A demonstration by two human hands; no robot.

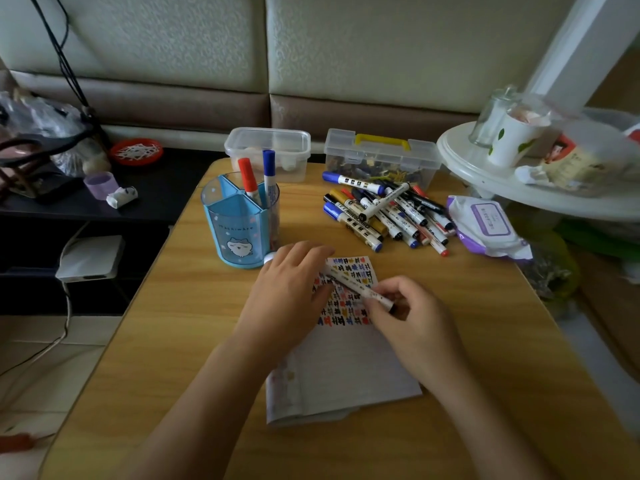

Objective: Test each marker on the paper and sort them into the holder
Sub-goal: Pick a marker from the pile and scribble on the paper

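Note:
A white marker (349, 284) with a black cap end lies slanted over the paper (343, 372), whose top part is covered in red, blue and black test marks. My right hand (412, 323) pinches the marker near its black cap. My left hand (294, 292) grips the marker's other end. A blue holder (239, 230) with a cartoon face stands to the left, with a red-capped marker (248, 178) and a blue-capped marker (269, 171) upright in it. A pile of markers (388, 213) lies behind the paper on the right.
A wooden table (173, 341) bears everything. Behind stand a clear lidded box (268, 150) and a clear case with a yellow handle (381, 157). A wet-wipe pack (485, 223) lies right. A white round stand (485, 168) crowds the far right.

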